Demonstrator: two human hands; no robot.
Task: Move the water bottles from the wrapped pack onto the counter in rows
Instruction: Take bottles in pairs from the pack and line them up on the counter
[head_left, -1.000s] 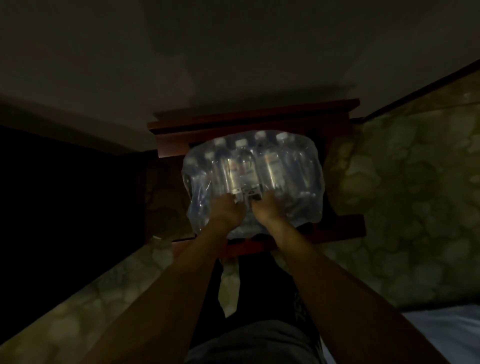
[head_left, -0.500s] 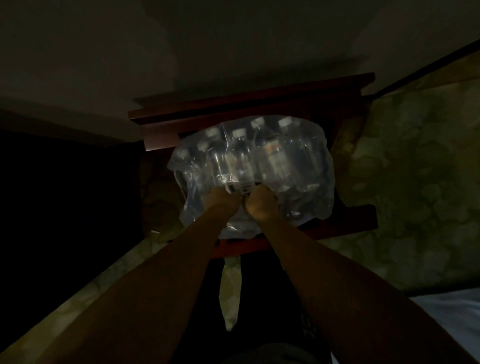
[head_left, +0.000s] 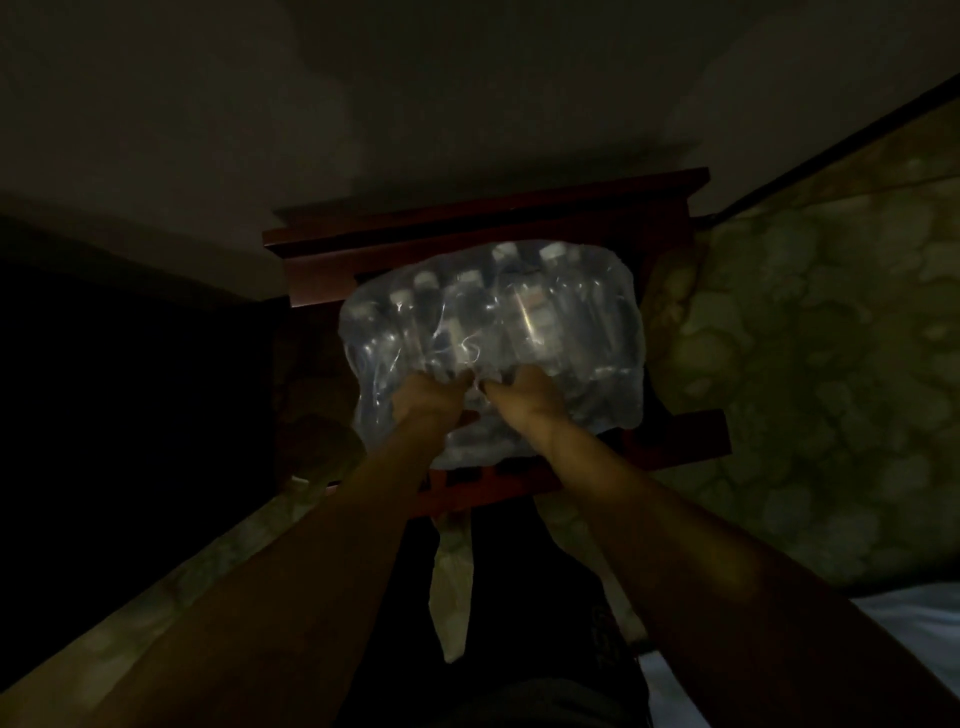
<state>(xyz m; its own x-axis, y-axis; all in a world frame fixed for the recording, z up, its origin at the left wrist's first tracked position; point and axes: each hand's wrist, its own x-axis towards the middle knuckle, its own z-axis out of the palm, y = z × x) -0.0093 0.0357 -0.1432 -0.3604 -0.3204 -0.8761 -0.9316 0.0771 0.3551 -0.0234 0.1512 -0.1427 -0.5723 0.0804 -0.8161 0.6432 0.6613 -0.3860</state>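
A pack of water bottles (head_left: 545, 322) in clear plastic wrap lies on a dark red wooden stand (head_left: 675, 441) in dim light. Several white caps show through the wrap at the far side. My left hand (head_left: 428, 400) and my right hand (head_left: 524, 397) sit side by side at the near middle of the pack, and both grip bunched wrap. The fingertips are hidden in the plastic folds. No bottle is outside the wrap.
A mottled green stone counter (head_left: 831, 364) runs along the right and continues at the lower left (head_left: 156, 597). A pale wall (head_left: 467, 104) rises behind the stand. A white strip (head_left: 452, 587) hangs below the stand's front edge. Left of the stand is darkness.
My two hands have drawn slightly apart while still clutching the wrap, and the plastic between them is pulled tighter. The pack has stayed on the stand.
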